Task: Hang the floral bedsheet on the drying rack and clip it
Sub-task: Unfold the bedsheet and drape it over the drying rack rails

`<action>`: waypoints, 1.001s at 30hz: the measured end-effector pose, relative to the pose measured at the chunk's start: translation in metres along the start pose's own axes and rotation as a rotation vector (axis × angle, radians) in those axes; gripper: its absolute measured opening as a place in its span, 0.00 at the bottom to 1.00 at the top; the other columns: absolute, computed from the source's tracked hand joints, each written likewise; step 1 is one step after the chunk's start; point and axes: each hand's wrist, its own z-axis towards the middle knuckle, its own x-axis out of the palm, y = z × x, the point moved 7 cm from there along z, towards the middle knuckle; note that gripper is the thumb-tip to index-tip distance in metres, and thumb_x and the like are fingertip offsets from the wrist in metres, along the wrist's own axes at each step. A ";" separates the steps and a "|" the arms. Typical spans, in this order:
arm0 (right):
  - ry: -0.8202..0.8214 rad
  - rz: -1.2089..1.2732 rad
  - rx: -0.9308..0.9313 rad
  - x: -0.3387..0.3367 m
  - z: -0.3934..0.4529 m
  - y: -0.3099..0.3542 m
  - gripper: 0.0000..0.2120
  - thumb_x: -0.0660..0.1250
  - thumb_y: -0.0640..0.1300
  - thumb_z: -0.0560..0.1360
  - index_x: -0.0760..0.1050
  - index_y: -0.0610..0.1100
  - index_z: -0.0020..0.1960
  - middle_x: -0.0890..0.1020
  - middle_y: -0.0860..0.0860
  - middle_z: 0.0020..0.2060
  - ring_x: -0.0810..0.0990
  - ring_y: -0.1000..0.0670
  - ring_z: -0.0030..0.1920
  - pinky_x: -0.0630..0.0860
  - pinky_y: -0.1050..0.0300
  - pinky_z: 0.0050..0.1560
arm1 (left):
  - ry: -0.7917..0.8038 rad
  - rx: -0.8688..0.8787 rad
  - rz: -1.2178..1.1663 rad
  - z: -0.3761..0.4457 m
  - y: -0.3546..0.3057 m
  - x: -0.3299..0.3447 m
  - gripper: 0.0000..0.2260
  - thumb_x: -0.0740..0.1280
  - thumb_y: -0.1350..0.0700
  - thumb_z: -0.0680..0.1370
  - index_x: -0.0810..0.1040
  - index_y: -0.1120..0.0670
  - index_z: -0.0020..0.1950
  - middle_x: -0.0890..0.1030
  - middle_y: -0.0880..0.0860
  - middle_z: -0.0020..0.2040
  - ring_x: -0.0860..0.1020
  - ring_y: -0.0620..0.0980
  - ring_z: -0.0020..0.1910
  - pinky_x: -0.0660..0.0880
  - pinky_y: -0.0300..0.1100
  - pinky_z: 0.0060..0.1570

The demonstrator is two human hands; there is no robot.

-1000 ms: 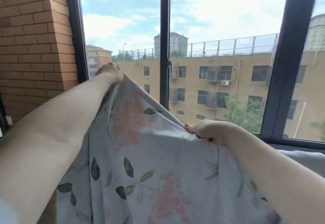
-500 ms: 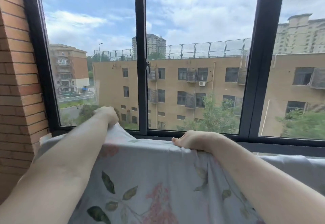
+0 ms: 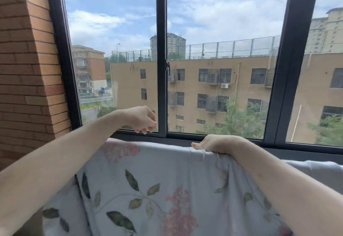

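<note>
The left hand (image 3: 142, 119) is in the air above the bedsheet (image 3: 167, 185) and holds nothing; its fingers hang down, loosely bent, and do not touch the cloth. The right hand (image 3: 216, 144) grasps the top edge of the bedsheet, with the fingers curled over the fold and the thumb lying along it. The bedsheet hangs in front of the person, below the window (image 3: 162, 68), and falls down toward the bottom of the view. What carries it is hidden under the cloth. Its fabric is thin and pale grey-blue, with pink flowers and green leaves, and it wrinkles near the right hand. Left of the window stands a brick wall (image 3: 24, 68). The window frame is dark. Behind the glass is a yellow building (image 3: 241, 87).
</note>
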 end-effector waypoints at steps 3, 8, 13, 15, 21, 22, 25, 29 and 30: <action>-0.022 0.007 -0.020 -0.001 0.001 0.002 0.29 0.57 0.67 0.81 0.78 0.47 0.69 0.80 0.51 0.64 0.79 0.49 0.60 0.73 0.54 0.66 | 0.037 0.034 0.030 -0.057 0.000 0.012 0.19 0.61 0.41 0.84 0.83 0.52 0.46 0.85 0.46 0.41 0.84 0.46 0.39 0.81 0.43 0.43; -0.213 0.061 -0.105 -0.015 -0.002 0.016 0.26 0.62 0.64 0.81 0.84 0.42 0.55 0.83 0.49 0.39 0.79 0.49 0.38 0.73 0.58 0.39 | -0.109 -0.071 0.036 -0.115 0.027 0.021 0.32 0.53 0.26 0.78 0.81 0.50 0.36 0.84 0.39 0.33 0.84 0.47 0.31 0.83 0.45 0.39; -0.507 0.125 -0.245 -0.070 -0.013 0.049 0.23 0.60 0.61 0.83 0.84 0.45 0.45 0.84 0.49 0.40 0.82 0.47 0.42 0.80 0.52 0.47 | -0.024 -0.196 0.009 -0.114 0.038 0.016 0.35 0.55 0.21 0.73 0.82 0.51 0.40 0.86 0.50 0.38 0.86 0.54 0.33 0.84 0.48 0.35; -0.627 0.048 -0.258 -0.092 -0.010 0.061 0.24 0.60 0.62 0.82 0.84 0.46 0.43 0.83 0.49 0.39 0.81 0.47 0.40 0.78 0.52 0.45 | 0.052 -0.217 0.039 -0.108 0.036 0.020 0.37 0.53 0.21 0.73 0.85 0.51 0.47 0.88 0.52 0.43 0.86 0.55 0.37 0.84 0.50 0.42; -0.659 -0.176 -0.154 -0.091 0.024 0.065 0.20 0.61 0.60 0.83 0.84 0.47 0.49 0.83 0.46 0.45 0.81 0.43 0.43 0.75 0.53 0.45 | 0.127 -0.268 0.015 -0.083 0.036 0.027 0.39 0.54 0.19 0.69 0.86 0.48 0.56 0.88 0.51 0.50 0.87 0.54 0.47 0.83 0.53 0.55; -0.590 -0.206 -0.115 -0.077 0.035 0.060 0.19 0.62 0.59 0.83 0.83 0.46 0.50 0.84 0.46 0.47 0.81 0.43 0.44 0.74 0.54 0.45 | 0.136 -0.283 0.019 -0.081 0.036 0.028 0.37 0.56 0.21 0.70 0.85 0.47 0.58 0.88 0.51 0.50 0.87 0.54 0.46 0.84 0.50 0.52; -0.250 -0.361 -0.036 -0.027 0.060 0.048 0.12 0.67 0.53 0.80 0.81 0.44 0.51 0.84 0.47 0.51 0.80 0.44 0.46 0.75 0.55 0.46 | 0.192 -0.281 0.026 -0.079 0.028 0.033 0.24 0.59 0.33 0.76 0.84 0.48 0.55 0.88 0.53 0.49 0.87 0.55 0.42 0.82 0.48 0.43; 0.028 -0.346 0.012 -0.009 0.050 0.043 0.08 0.67 0.48 0.79 0.75 0.44 0.53 0.79 0.47 0.52 0.78 0.45 0.44 0.76 0.55 0.45 | 0.291 -0.262 0.040 -0.085 0.022 0.036 0.13 0.59 0.45 0.74 0.79 0.50 0.46 0.85 0.62 0.51 0.77 0.55 0.35 0.71 0.41 0.32; 0.049 -0.266 -0.009 -0.007 0.048 0.046 0.11 0.68 0.49 0.80 0.77 0.41 0.53 0.81 0.47 0.52 0.80 0.46 0.43 0.79 0.55 0.43 | 0.301 -0.274 0.044 -0.087 0.023 0.037 0.12 0.59 0.46 0.75 0.78 0.51 0.46 0.84 0.61 0.47 0.75 0.54 0.30 0.68 0.38 0.29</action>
